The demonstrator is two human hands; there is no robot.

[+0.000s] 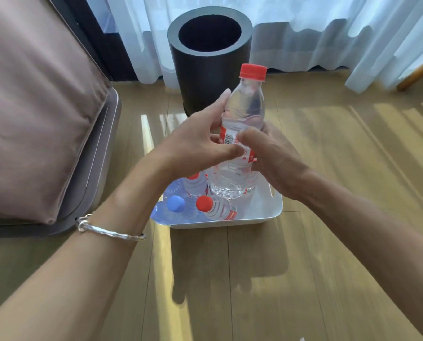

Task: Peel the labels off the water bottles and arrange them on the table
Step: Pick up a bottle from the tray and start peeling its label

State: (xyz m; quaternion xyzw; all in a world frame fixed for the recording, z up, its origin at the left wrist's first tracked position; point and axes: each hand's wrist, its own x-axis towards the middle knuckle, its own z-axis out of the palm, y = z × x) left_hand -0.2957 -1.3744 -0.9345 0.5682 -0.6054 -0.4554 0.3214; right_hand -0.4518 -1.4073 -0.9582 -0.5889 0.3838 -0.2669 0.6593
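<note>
A clear water bottle (pixel 242 112) with a red cap and a red label stands upright in the air above a white tub (pixel 267 210). My left hand (pixel 193 143) holds it from the left, fingers round its upper body and thumb across the label. From the right, my right hand (pixel 269 153) grips the labelled middle, thumb on the label. In the tub lie a red-capped bottle (pixel 218 207) with a red label, a blue-capped bottle (pixel 174 205), and another red-capped bottle (pixel 195 185) partly hidden behind my left wrist.
A dark cylindrical bin (pixel 209 57) with an open top stands behind the tub, in front of white curtains (pixel 328 28). A brown cushioned sofa (pixel 38 114) fills the left side. Wooden floor (pixel 328 217) spreads to the right and front.
</note>
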